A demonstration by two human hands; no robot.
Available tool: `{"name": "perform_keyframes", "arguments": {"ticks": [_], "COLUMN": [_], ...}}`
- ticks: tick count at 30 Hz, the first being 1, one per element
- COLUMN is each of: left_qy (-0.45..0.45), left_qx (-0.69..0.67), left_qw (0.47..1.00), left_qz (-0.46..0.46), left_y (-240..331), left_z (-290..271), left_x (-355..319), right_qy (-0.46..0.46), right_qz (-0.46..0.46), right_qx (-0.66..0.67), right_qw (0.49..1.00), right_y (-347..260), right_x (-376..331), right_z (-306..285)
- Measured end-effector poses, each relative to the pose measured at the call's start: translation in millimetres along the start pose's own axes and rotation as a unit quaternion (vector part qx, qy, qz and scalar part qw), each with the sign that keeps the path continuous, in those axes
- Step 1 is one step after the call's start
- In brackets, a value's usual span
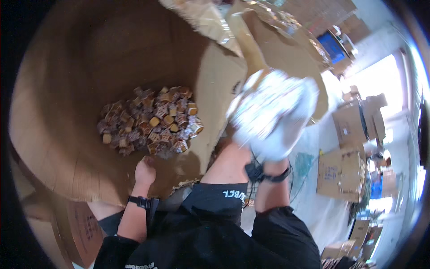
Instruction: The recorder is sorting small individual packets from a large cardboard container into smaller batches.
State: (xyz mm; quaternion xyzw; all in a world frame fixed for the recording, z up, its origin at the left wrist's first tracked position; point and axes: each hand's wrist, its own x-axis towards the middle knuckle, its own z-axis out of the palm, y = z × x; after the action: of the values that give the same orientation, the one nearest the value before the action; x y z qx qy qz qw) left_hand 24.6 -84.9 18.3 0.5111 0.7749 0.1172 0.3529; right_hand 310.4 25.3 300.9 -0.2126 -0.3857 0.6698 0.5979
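Inside a large cardboard box (58, 175), a heap of small individually wrapped brown-and-yellow pieces (154, 121) lies at the bottom. My left hand (144, 170) is closed just in front of the heap, over the box's near side. Whether it holds anything is hidden. To the right, beyond the box's side flap, my right hand (268, 145) is raised, washed out by bright light and smeared by motion. It carries a shiny white plastic bundle (268, 103), whose contents I cannot make out. The right fingers do not show clearly.
A second open cardboard box (286, 54) stands behind the bundle. Further right are stacked cartons (338, 175), a blue crate (331, 47) and a bright window (380, 80). My bare leg (228, 166) is against the near box's right side. Another carton (85, 231) stands at lower left.
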Motion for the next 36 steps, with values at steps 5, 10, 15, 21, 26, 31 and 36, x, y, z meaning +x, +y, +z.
{"name": "perform_keyframes", "arguments": {"ticks": [5,10,15,21,26,31,36], "left_qy": [-0.136,-0.313,-0.318,-0.136,0.072,0.109,0.084], "left_qx": [0.182,0.183,0.166,0.075,-0.288,-0.192,0.023], "left_qw": [0.971,0.93,0.931,0.986,0.946,0.971,0.995], "left_qz": [-0.08,0.054,0.072,0.063,0.132,0.088,0.041], "left_y": [26,12,0,25,38,33,36], "left_z": [1,20,50,-20,-59,-53,-35], "left_x": [-18,-33,-16,-19,-13,-16,-17], "right_qy": [0.398,0.254,-0.069,-0.382,-0.213,-0.347,-0.274], "right_qz": [-0.19,-0.272,-0.286,0.258,0.351,0.388,0.411], "right_qx": [-0.723,-0.58,-0.629,-0.71,-0.801,-0.762,-0.743], "right_qw": [0.531,0.725,0.72,0.532,0.436,0.385,0.453], "right_y": [-112,-24,81,248,358,421,420], "right_x": [61,11,-12,38,27,-25,-6], "right_z": [-127,-45,40,19,-79,-176,-152]}}
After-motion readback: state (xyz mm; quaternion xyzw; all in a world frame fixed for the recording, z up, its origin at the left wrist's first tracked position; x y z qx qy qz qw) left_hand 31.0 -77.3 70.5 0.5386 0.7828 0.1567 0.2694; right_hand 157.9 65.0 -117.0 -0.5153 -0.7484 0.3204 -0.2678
